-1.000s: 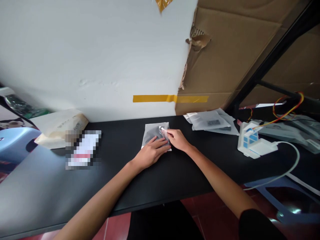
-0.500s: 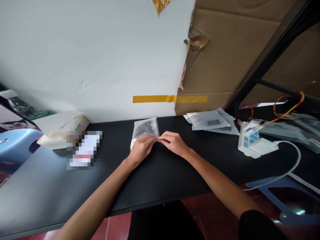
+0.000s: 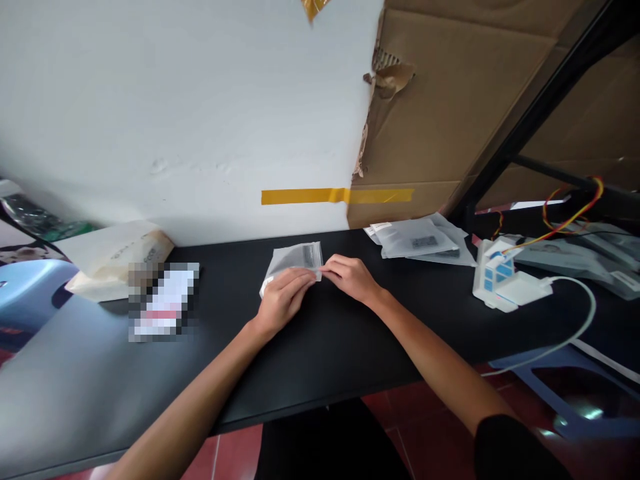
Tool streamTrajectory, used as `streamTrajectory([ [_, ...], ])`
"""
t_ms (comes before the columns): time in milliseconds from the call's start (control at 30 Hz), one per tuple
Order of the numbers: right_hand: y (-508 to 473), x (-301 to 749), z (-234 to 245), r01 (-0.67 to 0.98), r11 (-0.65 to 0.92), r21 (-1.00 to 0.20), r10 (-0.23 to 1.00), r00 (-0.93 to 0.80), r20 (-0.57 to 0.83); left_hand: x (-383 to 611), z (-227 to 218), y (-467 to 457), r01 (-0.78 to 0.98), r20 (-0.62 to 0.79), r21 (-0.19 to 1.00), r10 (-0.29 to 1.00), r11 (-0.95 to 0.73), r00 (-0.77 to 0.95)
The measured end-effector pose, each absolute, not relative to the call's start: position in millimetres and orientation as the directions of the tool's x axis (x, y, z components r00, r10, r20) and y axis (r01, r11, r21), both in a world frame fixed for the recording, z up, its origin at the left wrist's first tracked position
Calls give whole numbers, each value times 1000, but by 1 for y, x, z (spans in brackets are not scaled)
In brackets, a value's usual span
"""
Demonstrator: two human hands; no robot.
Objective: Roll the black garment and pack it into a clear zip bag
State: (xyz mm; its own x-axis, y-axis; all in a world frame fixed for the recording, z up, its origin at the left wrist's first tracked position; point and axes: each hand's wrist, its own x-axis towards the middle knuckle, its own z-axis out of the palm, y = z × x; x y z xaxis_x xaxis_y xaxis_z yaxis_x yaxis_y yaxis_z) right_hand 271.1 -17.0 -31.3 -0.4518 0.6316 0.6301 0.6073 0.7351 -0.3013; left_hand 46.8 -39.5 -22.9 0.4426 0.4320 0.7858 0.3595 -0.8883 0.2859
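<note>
A translucent zip bag [image 3: 295, 259] lies on the black table [image 3: 320, 347], its zip edge facing right. My left hand [image 3: 286, 295] rests over the bag's near part, its fingers closed on the edge close to the near right corner. My right hand [image 3: 353, 277] pinches at that same right edge, thumb and forefinger pressed together. A white label peeks out at the bag's left, partly under my left hand. What the bag holds is hard to make out.
More translucent bags [image 3: 417, 239] lie by the cardboard [image 3: 430, 120] at the back right. Beside them stands a white power strip [image 3: 493, 273] with a plugged charger and cable. On the left are a paper bag [image 3: 120, 257], a blurred white packet [image 3: 167, 300] and a blue stool [image 3: 30, 287].
The bag's far right corner has shifted slightly right and its upper part is tilted differently. My right hand has moved a little right along the edge. The view has shifted slightly.
</note>
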Motion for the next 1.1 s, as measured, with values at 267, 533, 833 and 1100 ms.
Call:
streamTrajectory([
  [267, -11, 276, -31, 698, 686, -204, 652, -466, 598, 49, -16, -42, 337, 805, 306, 431, -890, 408],
  [533, 2, 288, -41, 781, 600, -174, 708, -418, 569, 54, -10, -47, 316, 828, 292, 404, -903, 388],
  [833, 16, 312, -48, 869, 441, -226, 821, -288, 493, 57, -2, -57, 285, 830, 321, 413, -903, 374],
  [1100, 0, 296, -41, 786, 447, -427, 872, -276, 405, 53, -2, -52, 279, 839, 360, 440, -890, 321],
])
